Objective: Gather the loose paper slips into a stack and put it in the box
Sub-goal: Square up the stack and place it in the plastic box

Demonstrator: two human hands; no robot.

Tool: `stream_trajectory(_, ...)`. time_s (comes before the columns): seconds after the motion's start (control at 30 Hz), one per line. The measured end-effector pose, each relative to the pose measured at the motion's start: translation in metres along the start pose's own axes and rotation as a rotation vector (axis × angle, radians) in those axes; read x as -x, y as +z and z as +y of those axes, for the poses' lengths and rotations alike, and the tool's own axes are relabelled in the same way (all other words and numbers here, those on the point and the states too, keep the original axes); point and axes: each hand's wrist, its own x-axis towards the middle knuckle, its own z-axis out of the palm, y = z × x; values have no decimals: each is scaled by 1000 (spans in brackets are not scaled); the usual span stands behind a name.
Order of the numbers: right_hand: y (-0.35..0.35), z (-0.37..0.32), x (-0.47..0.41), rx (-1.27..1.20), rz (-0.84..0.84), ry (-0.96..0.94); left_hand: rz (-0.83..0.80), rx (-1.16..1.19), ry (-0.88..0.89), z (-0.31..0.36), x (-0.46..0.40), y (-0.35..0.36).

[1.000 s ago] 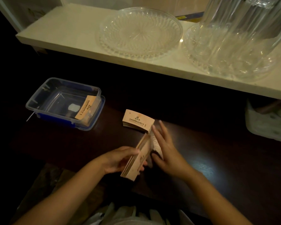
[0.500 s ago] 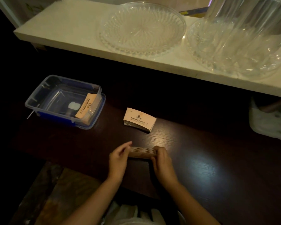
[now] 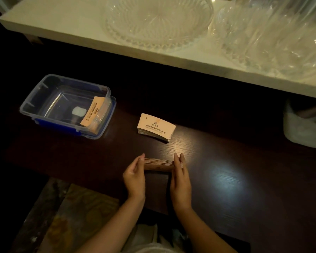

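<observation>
Tan slip stack [image 3: 158, 163] stands on edge, pressed between flat left hand [image 3: 134, 177] and right hand [image 3: 180, 179] fingers.

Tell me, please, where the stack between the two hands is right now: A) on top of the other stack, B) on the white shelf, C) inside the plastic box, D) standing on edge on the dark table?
D: the stack stands on edge on the table, pressed between the left hand and right hand.
</observation>
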Motion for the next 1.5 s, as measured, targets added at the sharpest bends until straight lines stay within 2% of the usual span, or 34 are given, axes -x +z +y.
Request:
stream_trajectory(0.07, -4, 1, -4, -16, -24, -2, -31, 17, -55, 1, -2, -2)
stream_trajectory(0.13, -10, 2, -10, -65, -38, 0, -137, 71, -130, 4, -5, -6)
stream_trajectory(0.17, -14, 1, -15, -103, -37, 30, -220, 53, -113, 7, -7, -9)
stream_trajectory(0.23, -23, -4, -31, -170, -29, 158, -349, -126, -18, 16, -15, -13)
stream_trajectory(0.33, -31, -23, -64, -288, -10, 302, -335, -393, 150, 46, -41, -9)
stream_trajectory(0.47, -42, -45, -97, -430, 6, 448, -439, -320, 101, 90, -75, -5)
stream_trajectory(0.6, -43, -57, -110, -480, -66, 582, -524, -385, 56, 110, -98, -2)
stream_trajectory(0.7, -31, -65, -128, -447, -57, 660, -528, -434, 63, 117, -117, 6)
stream_trajectory(0.8, -21, -71, -146, -351, -34, 654, -535, -496, 119, 118, -135, 16)
stream_trajectory(0.97, -9, -67, -163, -235, 33, 702, -610, -703, 155, 106, -161, 32)
stream_trajectory(1.1, -3, -61, -164, -164, 9, 765, -621, -727, 180, 96, -167, 36)
stream_trajectory(1.17, -3, -60, -165, -161, -24, 775, -623, -691, 116, 94, -171, 32)
stream_trajectory(1.3, -7, -59, -165, -231, -130, 813, -787, -601, -197, 99, -176, 29)
stream_trajectory(1.5, -11, -60, -163, -309, -166, 807, -889, -550, -294, 102, -182, 30)
